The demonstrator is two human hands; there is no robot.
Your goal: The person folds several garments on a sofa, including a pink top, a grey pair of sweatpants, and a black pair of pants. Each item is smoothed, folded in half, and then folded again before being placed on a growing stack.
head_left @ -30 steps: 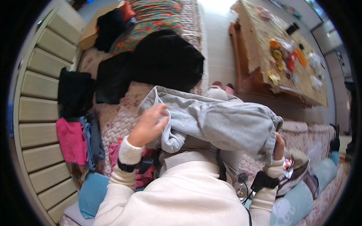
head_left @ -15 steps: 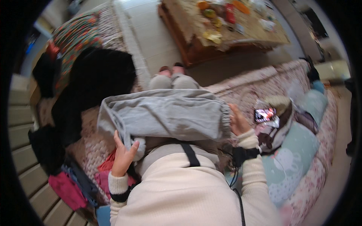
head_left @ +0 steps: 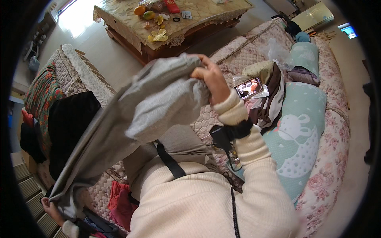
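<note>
A pair of grey sweatpants (head_left: pixel 115 107) is stretched slantwise in the air across my lap, from the far right down to the near left. My right hand (head_left: pixel 214 79) is raised with its fingers closed on the gathered upper end, and a fold of cloth hangs below it. Down at the lower left, my left hand (head_left: pixel 51 209) grips the other end by its edge. The cloth hides most of my legs (head_left: pixel 174 142). A black band with a small device (head_left: pixel 222 137) sits at my right wrist.
Right of me on the floral sofa lie a lit phone (head_left: pixel 249 88), rumpled brown clothing (head_left: pixel 268 107) and a green rabbit-print pillow (head_left: pixel 295 139). A black garment (head_left: pixel 73 123) and red clothing (head_left: pixel 120 204) lie to the left. Ahead stands a cloth-covered table (head_left: pixel 119 18) with fruit and peel.
The sweatpants have gone from lying flat across my lap to being pulled out diagonally. My right hand rose up and leftward; my left hand moved down and outward, closing on the cloth. My view turned.
</note>
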